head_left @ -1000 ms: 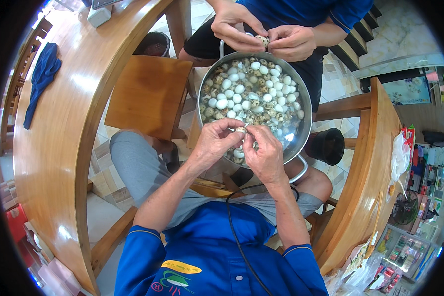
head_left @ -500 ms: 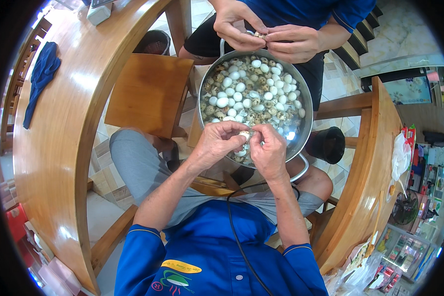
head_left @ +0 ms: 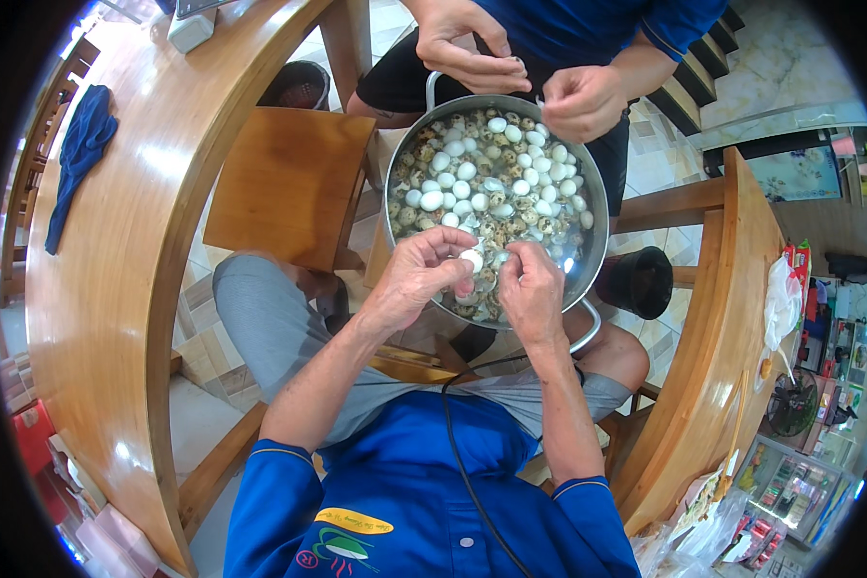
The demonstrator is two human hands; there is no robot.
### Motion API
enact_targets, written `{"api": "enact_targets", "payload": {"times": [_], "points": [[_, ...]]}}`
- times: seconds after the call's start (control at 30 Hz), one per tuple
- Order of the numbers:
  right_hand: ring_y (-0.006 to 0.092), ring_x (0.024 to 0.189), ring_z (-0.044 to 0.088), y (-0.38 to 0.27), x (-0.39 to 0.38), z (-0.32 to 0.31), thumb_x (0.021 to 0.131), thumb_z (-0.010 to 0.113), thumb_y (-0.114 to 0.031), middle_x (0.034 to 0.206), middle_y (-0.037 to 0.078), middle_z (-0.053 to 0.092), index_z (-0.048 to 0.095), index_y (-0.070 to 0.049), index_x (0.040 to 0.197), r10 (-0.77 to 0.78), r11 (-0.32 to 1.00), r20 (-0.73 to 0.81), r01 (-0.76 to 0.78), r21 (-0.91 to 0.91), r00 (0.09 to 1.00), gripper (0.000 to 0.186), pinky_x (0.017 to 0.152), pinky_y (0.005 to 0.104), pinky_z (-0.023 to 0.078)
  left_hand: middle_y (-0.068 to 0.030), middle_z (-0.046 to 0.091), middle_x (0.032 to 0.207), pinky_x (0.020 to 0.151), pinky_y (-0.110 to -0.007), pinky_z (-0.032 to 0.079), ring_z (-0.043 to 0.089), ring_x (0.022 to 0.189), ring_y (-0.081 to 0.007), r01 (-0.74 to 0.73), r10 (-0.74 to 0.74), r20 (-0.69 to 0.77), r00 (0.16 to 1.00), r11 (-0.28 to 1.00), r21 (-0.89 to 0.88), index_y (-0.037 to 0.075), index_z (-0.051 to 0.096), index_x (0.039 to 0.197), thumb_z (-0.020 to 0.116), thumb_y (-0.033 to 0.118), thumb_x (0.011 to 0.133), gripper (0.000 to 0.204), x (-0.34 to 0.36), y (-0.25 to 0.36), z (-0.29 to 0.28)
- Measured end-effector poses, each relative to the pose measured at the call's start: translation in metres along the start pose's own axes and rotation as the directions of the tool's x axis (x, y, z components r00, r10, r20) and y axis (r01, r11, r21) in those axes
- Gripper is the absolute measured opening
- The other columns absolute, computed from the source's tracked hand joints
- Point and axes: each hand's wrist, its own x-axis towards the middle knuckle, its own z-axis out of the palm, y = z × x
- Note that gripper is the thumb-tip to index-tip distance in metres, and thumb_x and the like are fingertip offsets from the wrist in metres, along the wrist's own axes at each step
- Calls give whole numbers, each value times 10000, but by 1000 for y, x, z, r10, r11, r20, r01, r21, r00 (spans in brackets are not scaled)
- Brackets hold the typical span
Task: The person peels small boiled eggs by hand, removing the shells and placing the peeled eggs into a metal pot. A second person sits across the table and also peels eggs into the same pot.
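Over the near part of a large steel pot, my left hand holds a peeled white quail egg between thumb and fingers. Just right of it, my right hand pinches what looks like a pale bit of shell. The pot holds several peeled white eggs, speckled unpeeled ones and shell pieces in water. Across it, another person's hands are raised near the far rim, with small shell bits at the fingertips.
Left are a long wooden table with a blue cloth and a wooden stool. A dark bucket stands right of the pot, beside another wooden table with plastic bags. A black cable crosses my front.
The speckled egg in my left hand now shows white. My right hand has drawn slightly right, pinching a shell bit. The other person's hands have moved apart and down.
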Motion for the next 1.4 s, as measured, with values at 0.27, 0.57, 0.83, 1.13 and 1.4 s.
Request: {"api": "enact_targets", "payload": {"times": [0.27, 0.57, 0.83, 1.13, 1.4], "points": [[263, 628, 587, -14, -1, -1, 772, 576, 6, 755, 138, 577, 579, 17, 878, -47, 947, 68, 23, 319, 997, 106, 534, 319, 458, -37, 574, 752, 571, -213, 441, 527, 611, -75, -6, 6, -1, 1000, 993, 116, -27, 571, 915, 604, 105, 798, 179, 1, 1, 1], [216, 564, 564, -10, -5, 5, 800, 551, -14, 689, 116, 568, 538, 16, 793, 41, 975, 33, -47, 215, 999, 34, 505, 304, 434, -46, 592, 754, 569, -223, 454, 538, 599, -82, 45, -46, 16, 999, 994, 101, -32, 592, 938, 591, 118, 808, 199, -1, 2, -1], [154, 518, 547, -15, -6, 0, 818, 536, -41, 592, 83, 549, 546, 11, 782, 27, 967, 33, -34, 253, 999, 64, 491, 271, 423, -64, 611, 817, 619, -239, 472, 565, 671, -98, 64, -65, 29, 997, 998, 27, -17, 583, 1015, 571, 118, 828, 231, 1, -6, -3], [178, 535, 561, 4, -4, -2, 823, 532, -51, 644, 114, 572, 560, 15, 798, 299, 948, -7, -296, 117, 954, 77, 505, 290, 438, -137, 600, 958, 743, -299, 509, 604, 799, -174, 123, -123, 7, 992, 987, -99, -23, 559, 1041, 530, 90, 850, 223, 1, 0, -3], [278, 738, 560, -14, -9, 7, 695, 669, -70, 894, 124, 538, 577, 28, 896, -96, 992, 83, 88, 96, 992, 242, 637, 359, 455, -62, 588, 888, 771, -299, 497, 591, 837, -140, 111, -119, -53, 991, 984, -140, 22, 549, 966, 542, 129, 858, 152, 3, -6, -2]]}}
